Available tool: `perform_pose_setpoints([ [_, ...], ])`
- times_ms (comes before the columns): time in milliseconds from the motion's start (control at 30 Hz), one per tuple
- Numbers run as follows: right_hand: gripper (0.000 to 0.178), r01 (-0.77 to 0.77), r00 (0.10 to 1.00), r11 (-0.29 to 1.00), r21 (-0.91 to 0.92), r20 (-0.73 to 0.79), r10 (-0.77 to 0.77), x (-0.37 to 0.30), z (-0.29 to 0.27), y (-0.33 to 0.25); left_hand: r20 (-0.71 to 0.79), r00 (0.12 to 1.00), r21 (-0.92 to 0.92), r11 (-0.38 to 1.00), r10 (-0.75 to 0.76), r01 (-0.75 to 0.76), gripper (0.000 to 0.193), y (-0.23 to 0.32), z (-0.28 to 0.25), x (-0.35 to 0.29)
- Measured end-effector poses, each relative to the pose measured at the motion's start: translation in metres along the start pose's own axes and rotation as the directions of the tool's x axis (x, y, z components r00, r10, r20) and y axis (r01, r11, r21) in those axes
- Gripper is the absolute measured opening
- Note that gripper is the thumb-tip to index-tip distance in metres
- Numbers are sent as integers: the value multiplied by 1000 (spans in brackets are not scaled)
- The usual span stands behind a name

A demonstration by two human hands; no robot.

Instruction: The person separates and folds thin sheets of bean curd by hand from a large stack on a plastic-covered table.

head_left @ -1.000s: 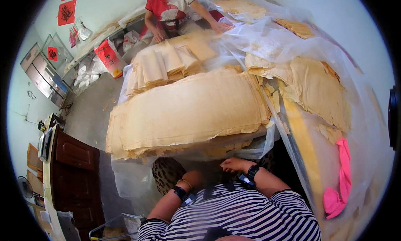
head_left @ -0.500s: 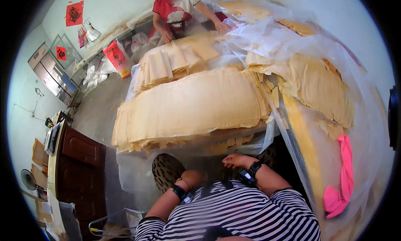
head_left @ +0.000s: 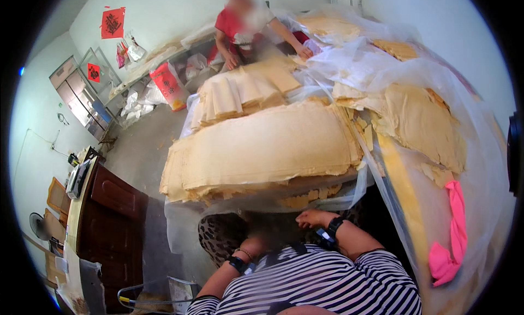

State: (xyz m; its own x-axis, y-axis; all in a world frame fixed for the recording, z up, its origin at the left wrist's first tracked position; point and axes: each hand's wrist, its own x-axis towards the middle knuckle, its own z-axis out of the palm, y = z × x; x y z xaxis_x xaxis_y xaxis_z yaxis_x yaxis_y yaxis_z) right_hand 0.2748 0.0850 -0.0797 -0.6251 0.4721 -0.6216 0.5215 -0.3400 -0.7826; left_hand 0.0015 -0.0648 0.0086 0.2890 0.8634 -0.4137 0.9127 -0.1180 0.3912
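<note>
A broad stack of thin tan sheets with ragged, flaking edges lies on the plastic-covered work surface in front of me. Over my lap, just below its near edge, my right hand is held with the fingers curled in; nothing shows in it. My left hand rests low near my patterned trouser leg, its fingers dark and smeared. Neither hand touches the sheets. Behind the stack lie folded tan sheets, where a co-worker stands with both hands at the far side.
To the right, more tan sheets lie under clear plastic film, with a pink cloth strip nearer me. At left stands a dark wooden cabinet. A red and white sack sits farther back, by the wall.
My view has tilted up a little, so the scene sits lower and farther right in the picture. My hands stay over my lap, and the sheets look unchanged.
</note>
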Motion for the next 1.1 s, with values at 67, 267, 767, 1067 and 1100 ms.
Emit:
perform_pose_setpoints([
  [67,41,2,1000,996,-89,-6,-3,-7,4,-6,44,999,42,999,26,-28,40,-26,26,16],
  [267,43,-32,999,998,-50,-41,30,-21,-7,15,90,985,-33,988,-144,148,34,35,-18,9],
  [767,44,58,998,996,-61,-36,-61,-51,6,-13,103,994,33,999,21,-24,37,0,17,36],
  [1067,43,90,995,988,-124,-27,-94,-56,10,-20,191,979,95,994,-77,60,36,3,22,38],
  [1100,44,116,993,985,-126,-21,-119,-55,10,-20,165,984,81,995,-63,50,36,-1,25,39],
])
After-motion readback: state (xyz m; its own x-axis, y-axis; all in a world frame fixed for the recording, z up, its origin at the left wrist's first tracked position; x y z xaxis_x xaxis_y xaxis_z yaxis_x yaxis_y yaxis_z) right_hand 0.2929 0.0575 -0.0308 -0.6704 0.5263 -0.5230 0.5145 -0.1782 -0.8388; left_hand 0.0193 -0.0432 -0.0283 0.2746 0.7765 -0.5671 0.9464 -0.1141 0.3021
